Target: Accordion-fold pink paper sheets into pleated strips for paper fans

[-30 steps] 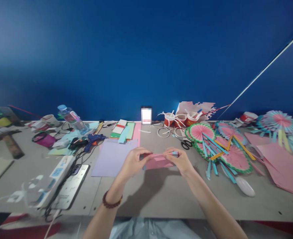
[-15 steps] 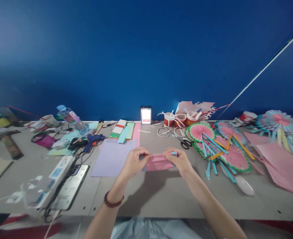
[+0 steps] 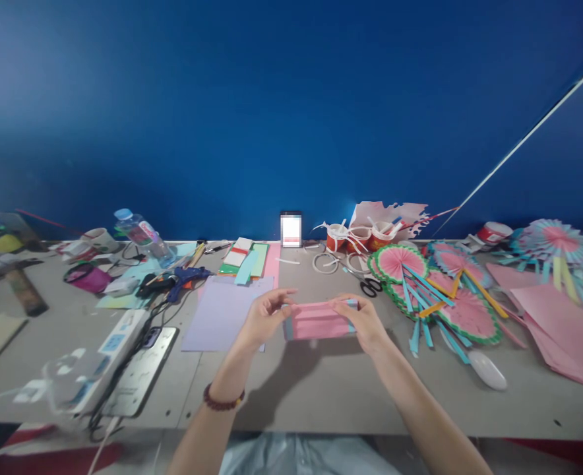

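A pink folded paper with light blue ends is held up over the grey table between my two hands. Crease lines run across it from side to side. My left hand pinches its left end between thumb and fingers, a beaded bracelet on the wrist. At the upper right end, my right hand grips the paper with thumb and fingers closed. The back of the paper and some fingertips are hidden. A lilac paper sheet lies flat just left of my left hand.
Right of my hands lie pink paper fans with green edges, black-handled scissors and a white computer mouse. On the left are a phone, a power strip, a blue glue gun and a water bottle. A blue wall stands behind.
My left hand has shifted slightly left, its fingers loosening toward the paper's left end. More of the pink face and the blue left edge shows.
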The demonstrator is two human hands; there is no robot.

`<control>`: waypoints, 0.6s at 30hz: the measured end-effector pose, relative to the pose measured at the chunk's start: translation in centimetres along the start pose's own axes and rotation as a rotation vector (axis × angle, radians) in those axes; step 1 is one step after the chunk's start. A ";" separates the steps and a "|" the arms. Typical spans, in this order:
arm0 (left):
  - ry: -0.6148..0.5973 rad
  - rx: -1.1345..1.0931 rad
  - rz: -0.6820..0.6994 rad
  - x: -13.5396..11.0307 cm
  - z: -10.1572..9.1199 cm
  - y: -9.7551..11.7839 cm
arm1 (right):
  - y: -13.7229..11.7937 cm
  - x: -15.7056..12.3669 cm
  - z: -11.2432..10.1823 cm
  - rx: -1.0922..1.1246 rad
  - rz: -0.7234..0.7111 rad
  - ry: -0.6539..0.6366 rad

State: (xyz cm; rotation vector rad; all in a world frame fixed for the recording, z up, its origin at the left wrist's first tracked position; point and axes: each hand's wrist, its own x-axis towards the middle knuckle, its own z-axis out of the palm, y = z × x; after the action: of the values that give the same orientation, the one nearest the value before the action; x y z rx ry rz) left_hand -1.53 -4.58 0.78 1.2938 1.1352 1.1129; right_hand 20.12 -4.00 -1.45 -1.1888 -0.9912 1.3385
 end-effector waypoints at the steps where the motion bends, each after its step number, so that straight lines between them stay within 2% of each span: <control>1: 0.023 -0.014 -0.005 0.0 0.1 -0.1 | 0.1 0.0 0.0 -0.002 -0.007 -0.005; 6: 0.128 -0.010 -0.016 -0.1 0.6 -0.6 | 0.1 -0.1 0.1 -0.008 -0.035 -0.018; 11: 0.094 0.125 0.028 -0.3 0.1 -0.5 | -0.3 -0.2 0.3 -0.047 -0.085 -0.043; 16: -0.001 0.493 0.289 -0.8 0.4 0.3 | -0.5 -0.5 0.4 -0.171 -0.181 -0.066; 18: -0.029 0.621 0.351 -0.9 0.9 0.5 | -0.5 -0.6 0.4 -0.224 -0.221 -0.083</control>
State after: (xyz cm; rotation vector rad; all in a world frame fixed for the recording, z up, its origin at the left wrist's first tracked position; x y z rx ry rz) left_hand -0.74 -5.56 1.28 2.0455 1.3191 1.0146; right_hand 19.75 -4.54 -0.79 -1.1566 -1.3206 1.1307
